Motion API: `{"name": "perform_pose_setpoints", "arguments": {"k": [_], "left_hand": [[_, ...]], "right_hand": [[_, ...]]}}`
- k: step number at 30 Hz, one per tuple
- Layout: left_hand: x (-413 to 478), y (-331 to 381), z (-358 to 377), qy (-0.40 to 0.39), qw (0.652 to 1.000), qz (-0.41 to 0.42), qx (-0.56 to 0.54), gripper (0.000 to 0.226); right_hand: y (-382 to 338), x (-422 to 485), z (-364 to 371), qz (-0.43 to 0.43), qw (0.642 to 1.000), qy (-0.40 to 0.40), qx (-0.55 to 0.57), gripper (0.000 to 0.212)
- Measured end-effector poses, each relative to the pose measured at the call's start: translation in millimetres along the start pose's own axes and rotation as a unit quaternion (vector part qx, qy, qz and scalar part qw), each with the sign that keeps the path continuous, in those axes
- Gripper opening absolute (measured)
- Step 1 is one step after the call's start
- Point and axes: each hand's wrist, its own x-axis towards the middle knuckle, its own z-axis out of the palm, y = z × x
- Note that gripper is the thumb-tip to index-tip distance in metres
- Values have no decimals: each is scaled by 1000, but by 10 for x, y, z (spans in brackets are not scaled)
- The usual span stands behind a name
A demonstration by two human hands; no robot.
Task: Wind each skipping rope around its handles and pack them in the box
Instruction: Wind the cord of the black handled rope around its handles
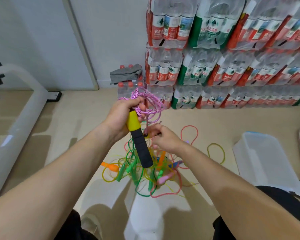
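Observation:
My left hand [122, 116] grips a yellow and black handle [138, 138] together with loose coils of pink braided rope [146, 101] bunched above it. Just right of the handle, my right hand [164, 139] curls its fingers round the second handle's end [148, 135], where the pink rope enters; most of that handle is hidden by the hand. On the floor below lies a tangled pile of skipping ropes [145, 172] in green, yellow, orange and pink. A translucent plastic box [260, 158] stands on the floor at the right.
Stacked packs of water bottles [232, 54] line the wall behind. A smaller bottle pack with a grey cloth [126, 75] on it sits at their left. A white machine frame [16, 122] crosses the left side. My knees frame the bottom edge.

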Motion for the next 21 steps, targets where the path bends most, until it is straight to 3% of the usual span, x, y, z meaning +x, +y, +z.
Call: {"name": "perform_pose_setpoints", "arguments": {"k": [4, 9, 12, 17, 21], "left_hand": [[4, 75, -117, -12, 999, -31, -43, 10], [-7, 115, -170, -32, 992, -68, -99, 11], [-9, 160, -173, -45, 989, -70, -120, 14], [34, 187, -265, -7, 990, -57, -130, 16], [102, 184, -339, 28, 996, -41, -78, 15]], "right_hand": [[24, 65, 89, -29, 995, 12, -92, 36], [2, 108, 167, -79, 994, 41, -61, 30], [-66, 100, 236, -110, 993, -12, -38, 10], [13, 78, 233, -19, 996, -75, 31, 16], [-1, 25, 106, 44, 996, -9, 71, 15]]}}
